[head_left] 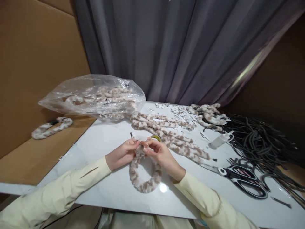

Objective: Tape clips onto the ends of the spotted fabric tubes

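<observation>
The white glossy tabletop [100, 187] filled most of the view, and everything else is placed from the fuzzy brown-and-cream spotted hoop [143, 183] lying near its front edge. Behind that hoop hung a grey pleated curtain [181, 47]. Behind it and to the left, a clear crumpled plastic bag [92, 95] held more spotted fuzzy pieces, probably as stock within reach. Far to its right sprawled a heap of thin black curved bands [259, 136]. Just behind it, a fan of long spotted fuzzy sleeves [171, 133] spread across the table. To its right lay black-and-white scissors [240, 179]; far left, on brown cardboard [28, 159], sat another spotted covered band [51, 127].

Both hands met at the hoop's top. The left hand [121, 154] pinched one end with narrow fingers, and the right hand [162, 154] closed on the other end, seemingly keeping the two ends together while the loop rested flat. A small yellow-green roll [156, 138] peeked out just behind the right hand.

Bare table lay left of and in front of the hoop, with the front edge close.
</observation>
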The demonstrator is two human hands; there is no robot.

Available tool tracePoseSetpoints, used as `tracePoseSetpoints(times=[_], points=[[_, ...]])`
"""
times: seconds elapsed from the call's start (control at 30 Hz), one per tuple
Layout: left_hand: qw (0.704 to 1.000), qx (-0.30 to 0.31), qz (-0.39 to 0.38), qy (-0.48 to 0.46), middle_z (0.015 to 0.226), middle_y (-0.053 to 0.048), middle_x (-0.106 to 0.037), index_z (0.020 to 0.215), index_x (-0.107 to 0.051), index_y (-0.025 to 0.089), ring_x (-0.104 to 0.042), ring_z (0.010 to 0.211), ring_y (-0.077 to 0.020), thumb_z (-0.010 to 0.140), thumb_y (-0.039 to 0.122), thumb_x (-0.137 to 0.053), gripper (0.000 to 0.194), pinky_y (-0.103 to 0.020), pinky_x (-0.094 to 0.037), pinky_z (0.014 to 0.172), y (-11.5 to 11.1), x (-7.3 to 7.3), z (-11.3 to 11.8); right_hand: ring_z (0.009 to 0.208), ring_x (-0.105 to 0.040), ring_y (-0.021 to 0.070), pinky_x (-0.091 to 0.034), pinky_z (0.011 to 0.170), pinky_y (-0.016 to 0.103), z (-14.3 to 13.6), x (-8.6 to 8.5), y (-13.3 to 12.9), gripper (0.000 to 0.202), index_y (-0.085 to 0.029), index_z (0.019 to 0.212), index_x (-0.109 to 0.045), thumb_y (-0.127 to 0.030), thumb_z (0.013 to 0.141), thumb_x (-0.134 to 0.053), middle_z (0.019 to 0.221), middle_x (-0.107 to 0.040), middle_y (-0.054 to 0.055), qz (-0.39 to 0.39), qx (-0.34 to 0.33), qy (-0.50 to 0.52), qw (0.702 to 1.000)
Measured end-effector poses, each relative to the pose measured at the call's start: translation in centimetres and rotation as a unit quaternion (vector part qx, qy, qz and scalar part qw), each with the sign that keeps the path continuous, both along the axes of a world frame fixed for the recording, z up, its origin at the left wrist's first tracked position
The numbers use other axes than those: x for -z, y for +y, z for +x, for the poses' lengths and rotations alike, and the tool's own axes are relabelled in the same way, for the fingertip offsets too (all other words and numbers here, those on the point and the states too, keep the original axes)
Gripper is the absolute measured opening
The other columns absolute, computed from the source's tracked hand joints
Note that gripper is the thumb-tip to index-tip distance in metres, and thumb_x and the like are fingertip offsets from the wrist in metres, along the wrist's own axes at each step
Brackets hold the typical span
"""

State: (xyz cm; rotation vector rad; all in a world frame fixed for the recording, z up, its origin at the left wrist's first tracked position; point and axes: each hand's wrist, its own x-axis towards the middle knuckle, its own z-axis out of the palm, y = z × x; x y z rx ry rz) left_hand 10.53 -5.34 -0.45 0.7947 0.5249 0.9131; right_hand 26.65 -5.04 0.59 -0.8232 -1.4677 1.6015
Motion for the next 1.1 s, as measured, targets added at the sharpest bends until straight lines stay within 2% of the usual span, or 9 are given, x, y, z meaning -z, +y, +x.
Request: tracePoseSetpoints(times=[0.13,0.3,0.5,0.57,0.63,0.73,0.9,1.03,1.1], points=[[0.999,0.012,0.017,0.036,0.079,-0.007,-0.067,0.086,-0.068,0.012,-0.061,0.073,-0.0165,0.079,0.033,-0.065,0.022,-0.025,-0.046,0.069,-0.3,-0.1,0.1,0.06,-0.049,0.01,-0.044,0.053,0.022,-0.3,0.4,-0.1,0.028,-0.018,0.064,-0.051,-0.04,0.072,-0.067,0.069,-0.05,-0.001,0.015,0.022,-0.015,1.0],[0.995,-0.006,0.063,0.083,0.08,-0.005,-0.066,0.081,-0.068,0.014,-0.058,0.075,-0.0142,0.078,0.036,-0.066,0.023,-0.022,-0.044,0.073,-1.0,-0.4,0.4,0.059,-0.048,0.0104,-0.042,0.054,0.022,-0.6,1.0,-0.3,0.024,-0.019,0.059,-0.042,-0.027,0.074,-0.059,0.067,-0.05,-0.002,0.084,0.053,-0.025,0.995],[0.987,-0.008,0.104,0.126,0.083,-0.006,-0.066,0.08,-0.07,0.015,-0.058,0.077,-0.0146,0.081,0.041,-0.061,0.028,-0.023,-0.043,0.076,-1.2,-0.4,0.9,0.067,-0.053,0.0132,-0.043,0.063,0.024,-0.9,1.0,-0.9,0.01,-0.021,0.078,-0.047,-0.016,0.071,-0.053,0.073,-0.057,-0.002,0.159,0.096,-0.085,0.979],[0.983,-0.009,0.117,0.141,0.086,-0.008,-0.065,0.079,-0.07,0.014,-0.058,0.072,-0.0151,0.081,0.042,-0.06,0.03,-0.025,-0.044,0.075,-1.2,-0.4,1.0,0.057,-0.051,0.0121,-0.041,0.056,0.023,-1.0,1.2,-0.9,0.006,-0.021,0.074,-0.048,-0.015,0.074,-0.047,0.061,-0.054,-0.003,0.12,0.064,-0.115,0.984],[0.982,-0.005,0.117,0.149,0.082,-0.008,-0.065,0.081,-0.071,0.014,-0.058,0.065,-0.015,0.082,0.043,-0.058,0.032,-0.026,-0.046,0.068,-1.1,-0.4,1.1,0.045,-0.046,0.0105,-0.037,0.046,0.022,-1.0,1.3,-0.8,0.013,-0.021,0.064,-0.046,-0.015,0.075,-0.044,0.048,-0.047,-0.005,0.063,0.031,-0.134,0.988],[0.986,0.006,0.088,0.138,0.074,-0.007,-0.064,0.089,-0.07,0.013,-0.058,0.057,-0.0155,0.082,0.044,-0.056,0.034,-0.026,-0.045,0.057,-1.0,-0.2,1.0,0.041,-0.048,0.0106,-0.038,0.041,0.022,-0.9,1.0,-0.6,0.014,-0.02,0.062,-0.047,-0.015,0.075,-0.044,0.046,-0.047,-0.005,0.012,0.005,-0.137,0.99],[0.995,0.018,0.044,0.089,0.076,-0.009,-0.064,0.089,-0.069,0.01,-0.058,0.062,-0.0163,0.083,0.039,-0.058,0.031,-0.028,-0.048,0.059,-0.7,0.1,0.8,0.057,-0.057,0.0117,-0.049,0.056,0.024,-0.1,-0.4,-0.4,0.008,-0.018,0.068,-0.052,-0.023,0.074,-0.052,0.064,-0.055,-0.002,-0.037,-0.043,-0.088,0.994],[0.997,0.003,0.024,0.078,0.072,-0.008,-0.063,0.085,-0.068,0.009,-0.057,0.063,-0.0151,0.081,0.038,-0.061,0.03,-0.025,-0.047,0.059,-0.4,0.1,0.5,0.066,-0.055,0.0118,-0.048,0.064,0.024,1.1,-1.3,-0.1,0.005,-0.017,0.066,-0.053,-0.021,0.069,-0.055,0.07,-0.054,-0.001,-0.109,-0.087,-0.002,0.99],[0.996,0.001,0.017,0.089,0.067,-0.006,-0.061,0.08,-0.067,0.009,-0.056,0.059,-0.0125,0.081,0.039,-0.061,0.031,-0.022,-0.046,0.058,-0.4,0.0,0.4,0.067,-0.055,0.0115,-0.047,0.067,0.024,1.5,-1.4,0.2,0.005,-0.016,0.067,-0.056,-0.02,0.069,-0.055,0.07,-0.054,0.0,-0.12,-0.099,0.0,0.988]])
